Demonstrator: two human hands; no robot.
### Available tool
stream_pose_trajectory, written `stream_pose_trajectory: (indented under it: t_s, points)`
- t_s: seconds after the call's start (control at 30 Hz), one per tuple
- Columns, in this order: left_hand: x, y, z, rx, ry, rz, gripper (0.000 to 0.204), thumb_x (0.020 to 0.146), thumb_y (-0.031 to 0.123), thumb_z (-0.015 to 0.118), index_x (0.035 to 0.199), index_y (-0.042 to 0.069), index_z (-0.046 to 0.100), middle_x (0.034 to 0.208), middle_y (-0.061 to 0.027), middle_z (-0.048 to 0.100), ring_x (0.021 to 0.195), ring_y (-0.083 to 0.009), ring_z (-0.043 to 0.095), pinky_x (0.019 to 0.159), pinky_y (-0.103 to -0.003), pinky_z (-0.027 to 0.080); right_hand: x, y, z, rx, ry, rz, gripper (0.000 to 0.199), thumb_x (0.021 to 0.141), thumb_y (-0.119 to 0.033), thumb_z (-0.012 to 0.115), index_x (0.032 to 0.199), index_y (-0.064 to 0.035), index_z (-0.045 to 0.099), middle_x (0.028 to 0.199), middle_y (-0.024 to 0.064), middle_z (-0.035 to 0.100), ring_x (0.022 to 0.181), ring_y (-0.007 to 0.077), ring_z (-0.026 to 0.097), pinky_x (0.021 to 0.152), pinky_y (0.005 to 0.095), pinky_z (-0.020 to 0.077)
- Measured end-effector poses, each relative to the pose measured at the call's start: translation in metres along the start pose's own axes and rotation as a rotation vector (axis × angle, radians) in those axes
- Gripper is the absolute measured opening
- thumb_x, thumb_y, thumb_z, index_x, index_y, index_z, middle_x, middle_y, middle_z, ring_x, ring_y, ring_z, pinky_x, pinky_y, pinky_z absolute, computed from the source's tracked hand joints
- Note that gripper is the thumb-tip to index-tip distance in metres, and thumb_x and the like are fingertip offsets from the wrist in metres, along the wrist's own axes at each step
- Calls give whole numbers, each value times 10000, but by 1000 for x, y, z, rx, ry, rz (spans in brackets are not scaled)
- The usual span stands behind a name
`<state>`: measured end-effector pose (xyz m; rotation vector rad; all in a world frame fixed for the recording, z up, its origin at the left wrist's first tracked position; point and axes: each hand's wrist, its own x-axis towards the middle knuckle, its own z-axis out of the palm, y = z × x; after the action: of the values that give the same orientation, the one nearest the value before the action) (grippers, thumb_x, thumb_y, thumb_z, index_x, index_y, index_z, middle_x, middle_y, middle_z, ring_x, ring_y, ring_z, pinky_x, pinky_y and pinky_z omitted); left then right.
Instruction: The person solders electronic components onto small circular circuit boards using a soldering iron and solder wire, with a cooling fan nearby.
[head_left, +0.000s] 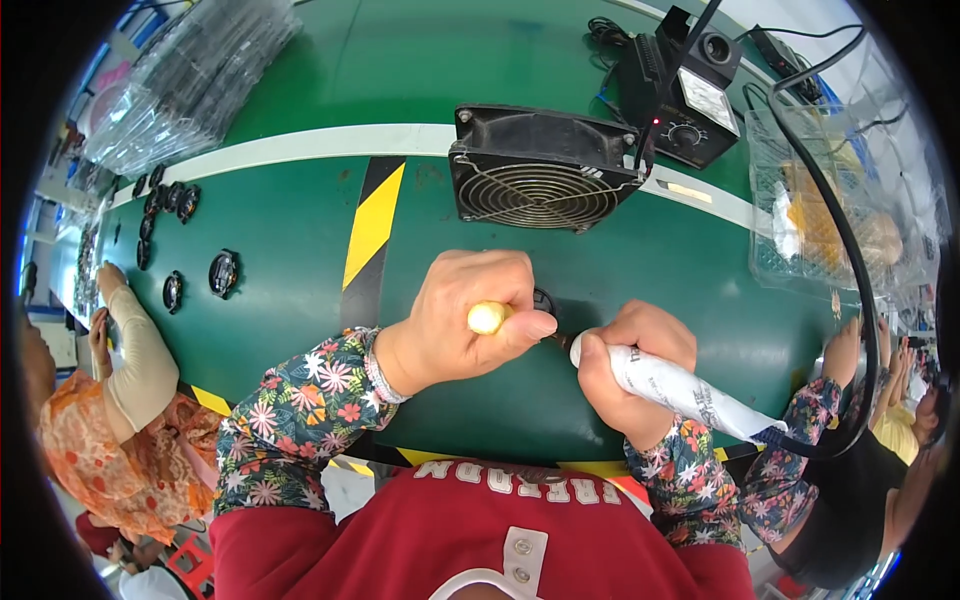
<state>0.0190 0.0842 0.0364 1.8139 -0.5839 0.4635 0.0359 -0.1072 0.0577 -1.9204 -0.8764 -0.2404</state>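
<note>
My left hand (470,305) is closed in a fist round a stick-like thing whose pale yellow rounded end (488,318) points up at me; its lower part is hidden under the fist. My right hand (635,365) grips a soldering iron (680,385) whose handle is wrapped in white printed material, with a black cord at its rear. The iron's tip points left, close to my left thumb. Just behind that thumb, a small round black part (543,301) shows on the green bench, mostly covered by the left hand.
A black fan (540,195) stands ahead, with a soldering station (685,110) behind it at right. Clear plastic trays (775,230) sit far right, stacked plastic trays (200,80) far left. Several black parts (224,273) lie left of the striped tape (374,225). Other people work on both sides.
</note>
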Motion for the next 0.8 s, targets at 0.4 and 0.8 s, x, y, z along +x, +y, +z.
stream_pose_trajectory:
  t_s: [0.4, 0.8]
  points:
    - [-2, 7, -1, 4, 43, 143, 329, 827, 316, 573, 651, 53, 484, 604, -69, 515, 514, -232, 512, 464, -308, 386, -1, 4, 0, 15, 142, -88, 171, 668, -11, 628, 606, -46, 473, 529, 61, 496, 431, 189, 474, 418, 284, 362]
    - [-14, 9, -12, 556, -478, 44, 274, 678, 165, 703, 925, 71, 631, 691, -61, 516, 566, -211, 525, 522, -323, 435, -2, 19, -7, 89, 246, 40, 173, 709, -18, 620, 619, -35, 473, 548, 50, 502, 452, 122, 461, 433, 249, 354]
